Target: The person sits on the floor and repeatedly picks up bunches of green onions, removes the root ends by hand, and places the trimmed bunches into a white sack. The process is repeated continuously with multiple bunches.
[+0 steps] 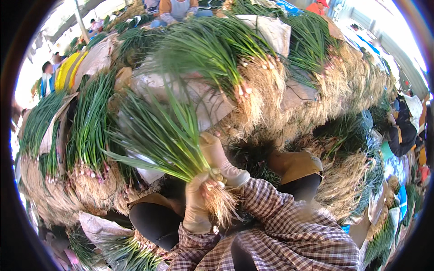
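Observation:
My left hand (197, 203), in a pale thin glove, grips a bunch of green onions (183, 155) just above its reddish-white bulbs. The green leaves fan out up and to the left, and the pale roots hang down between my wrists. My right hand (222, 162), gloved the same way, is closed around the same bunch from the right side, its fingertips against the stems above the bulbs. Beyond my hands lies a larger bundle of green onions (217, 61), its leaves partly blurred, on a pile with whitish sacking.
Stacked onion bundles (90, 135) with long dry roots (264, 108) curve around in front and at both sides. Sacking (210, 101) lies between layers. My bent knees (154, 218) flank the hands. A person (178, 8) sits beyond the pile; another person (405, 125) is at the right.

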Available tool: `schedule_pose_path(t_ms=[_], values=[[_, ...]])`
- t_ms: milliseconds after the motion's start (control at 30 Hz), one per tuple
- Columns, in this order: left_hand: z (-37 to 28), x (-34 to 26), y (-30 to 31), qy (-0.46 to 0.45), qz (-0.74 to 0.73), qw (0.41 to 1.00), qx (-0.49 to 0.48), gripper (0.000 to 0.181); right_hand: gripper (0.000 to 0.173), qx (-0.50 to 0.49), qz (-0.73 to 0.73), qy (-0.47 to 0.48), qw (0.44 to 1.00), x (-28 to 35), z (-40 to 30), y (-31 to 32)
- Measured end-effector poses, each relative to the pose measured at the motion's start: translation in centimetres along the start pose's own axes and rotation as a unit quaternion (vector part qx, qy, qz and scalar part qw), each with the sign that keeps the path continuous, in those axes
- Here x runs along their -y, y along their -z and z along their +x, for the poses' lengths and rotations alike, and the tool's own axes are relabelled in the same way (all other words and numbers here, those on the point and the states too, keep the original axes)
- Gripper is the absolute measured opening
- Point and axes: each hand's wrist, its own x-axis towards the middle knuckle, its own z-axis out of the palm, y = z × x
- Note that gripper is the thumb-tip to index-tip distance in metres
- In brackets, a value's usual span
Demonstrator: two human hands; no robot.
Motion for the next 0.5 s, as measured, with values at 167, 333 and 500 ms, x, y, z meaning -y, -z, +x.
schedule_pose_path(t_ms=[167, 333, 500], values=[[-1.0, -1.2, -2.5, -0.058, 0.187, 0.978, -0.07, 0.029, 0.012, -0.037, -0.398, 0.13, 0.907, 2.0, 0.8, 2.8], [-2.0, -3.8, -3.4, -0.166, 0.072, 0.983, 0.02, 0.032, 0.031, 0.255, -0.56, 0.134, 0.777, 3.6, 0.3, 9.8], [2.0, -4.7, -3.8, -0.126, -0.017, 0.982, 0.14, 0.047, 0.028, -0.007, -0.509, 0.032, 0.86, 12.3, 3.8, 12.3]])
